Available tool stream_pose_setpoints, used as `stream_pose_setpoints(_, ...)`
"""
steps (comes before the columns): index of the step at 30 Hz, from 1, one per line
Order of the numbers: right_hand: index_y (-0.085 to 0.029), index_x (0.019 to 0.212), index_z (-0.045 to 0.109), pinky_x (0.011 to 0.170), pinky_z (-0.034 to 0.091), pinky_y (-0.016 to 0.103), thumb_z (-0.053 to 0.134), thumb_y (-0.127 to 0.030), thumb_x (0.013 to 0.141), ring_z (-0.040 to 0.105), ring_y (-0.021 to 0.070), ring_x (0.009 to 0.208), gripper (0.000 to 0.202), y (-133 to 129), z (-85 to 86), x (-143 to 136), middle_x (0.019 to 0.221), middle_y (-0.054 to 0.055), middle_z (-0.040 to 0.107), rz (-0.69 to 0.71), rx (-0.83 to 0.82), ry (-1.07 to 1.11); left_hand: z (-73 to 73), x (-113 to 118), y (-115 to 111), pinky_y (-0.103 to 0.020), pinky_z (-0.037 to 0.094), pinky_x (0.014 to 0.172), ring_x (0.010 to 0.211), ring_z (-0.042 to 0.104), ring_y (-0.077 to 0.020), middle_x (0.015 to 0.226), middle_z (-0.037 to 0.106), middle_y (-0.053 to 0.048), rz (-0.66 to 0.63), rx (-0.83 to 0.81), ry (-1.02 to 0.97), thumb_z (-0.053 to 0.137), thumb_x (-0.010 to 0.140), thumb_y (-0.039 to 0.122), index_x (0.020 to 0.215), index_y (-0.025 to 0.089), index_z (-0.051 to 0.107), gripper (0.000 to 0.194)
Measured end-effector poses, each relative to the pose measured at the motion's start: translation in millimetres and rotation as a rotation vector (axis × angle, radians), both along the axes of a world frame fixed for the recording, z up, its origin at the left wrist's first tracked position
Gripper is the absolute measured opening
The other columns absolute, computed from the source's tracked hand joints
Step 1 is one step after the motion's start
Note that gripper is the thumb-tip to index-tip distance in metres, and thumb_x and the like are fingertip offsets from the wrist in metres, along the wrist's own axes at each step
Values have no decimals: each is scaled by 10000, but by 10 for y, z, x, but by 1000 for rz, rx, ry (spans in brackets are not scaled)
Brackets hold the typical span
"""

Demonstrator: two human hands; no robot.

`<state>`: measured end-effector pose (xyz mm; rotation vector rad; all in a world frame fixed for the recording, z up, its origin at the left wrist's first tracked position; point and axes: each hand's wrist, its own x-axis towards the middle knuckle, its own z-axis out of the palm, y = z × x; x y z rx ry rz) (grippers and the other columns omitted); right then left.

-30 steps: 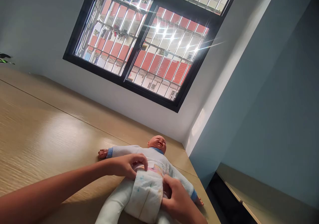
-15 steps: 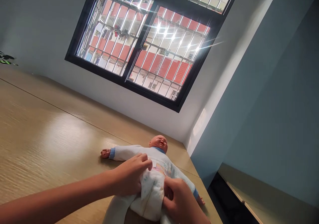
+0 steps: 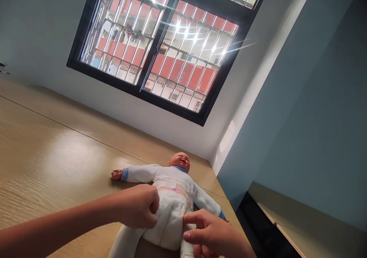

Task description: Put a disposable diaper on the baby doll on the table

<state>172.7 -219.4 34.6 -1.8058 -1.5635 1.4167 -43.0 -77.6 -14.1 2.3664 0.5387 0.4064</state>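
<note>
A baby doll (image 3: 180,163) lies on its back on the wooden table, arms spread, in a white outfit with blue collar and cuffs. Around its hips is a white diaper (image 3: 166,221), with a coloured band across the waist. My left hand (image 3: 142,206) is closed at the diaper's left edge, thumb and forefinger pinched against the side. On the opposite side, my right hand (image 3: 210,231) has thumb and forefinger apart, the forefinger tip touching the diaper's right edge. Part of the doll's legs is cut off by the lower frame edge.
The wooden table (image 3: 71,151) runs along the wall beneath a barred window (image 3: 160,51). Its right edge drops off close to the doll's arm. Beyond a dark gap stands another wooden surface (image 3: 309,219) at the lower right.
My left hand has moved down from the waistband to the diaper's side. My right hand's fingers have opened from a grip. The diaper front now lies smoother, and the view has shifted slightly.
</note>
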Motion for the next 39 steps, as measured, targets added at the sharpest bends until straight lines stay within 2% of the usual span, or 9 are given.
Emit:
stream_pose_setpoints(3,-209,1034,740,369,298,141,636,-314,784,471,56,399,290,43,-83,23,517,-54,540,7,3,11,-101,66,-9,-262,170,455,492,297,-101,492,341,47,143,-94,98,634,583,256,497,180,430,235)
stream_pose_setpoints(5,-184,903,729,359,282,150,649,-324,773,448,58,379,208,100,-190,43,478,-60,508,-23,37,37,-167,107,-23,-264,187,471,519,305,-105,505,329,48,216,-110,83,636,578,256,503,180,410,250)
stream_pose_setpoints(9,-172,628,614,345,232,186,657,-328,725,334,50,324,189,216,-365,50,397,-69,450,-72,111,96,-204,113,-39,-236,275,505,631,431,-135,610,443,36,289,-89,3,634,537,222,567,188,460,181)
stream_pose_setpoints(15,-165,589,585,401,221,195,661,-283,664,431,62,394,159,238,-370,131,470,-33,551,-93,107,133,-160,56,-9,-229,315,387,451,493,-124,653,490,55,214,-516,5,600,557,252,762,226,461,249)
stream_pose_setpoints(20,-166,581,602,419,242,204,624,-231,635,467,72,424,88,196,-280,108,477,-35,549,-166,173,27,-215,61,-8,-210,302,391,519,614,-152,691,536,47,179,-514,8,637,613,276,783,225,426,276)
stream_pose_setpoints(24,-167,711,635,371,209,190,591,-266,688,435,54,373,111,165,-198,35,549,-21,636,-165,112,34,-233,87,-62,-201,291,395,569,671,-166,724,532,47,147,-554,-89,649,648,275,774,218,410,277)
stream_pose_setpoints(29,-139,864,665,318,190,170,640,-326,733,398,43,331,229,173,-243,71,533,-17,634,-95,46,155,-140,77,-138,-193,269,370,434,549,-99,625,460,80,126,-690,-190,584,645,209,774,214,424,205)
stream_pose_setpoints(33,-119,827,660,305,195,170,720,-357,711,353,38,330,272,221,-363,122,456,-68,510,-107,45,225,-124,89,-139,-196,280,333,349,368,-56,545,419,120,179,-754,-220,561,542,157,787,224,398,302)
stream_pose_setpoints(39,-139,720,634,302,225,173,685,-319,685,349,43,289,191,282,-463,186,427,-50,539,-97,16,195,-194,97,-30,-199,269,305,349,338,-44,574,433,133,138,-715,-193,644,544,185,821,221,394,375)
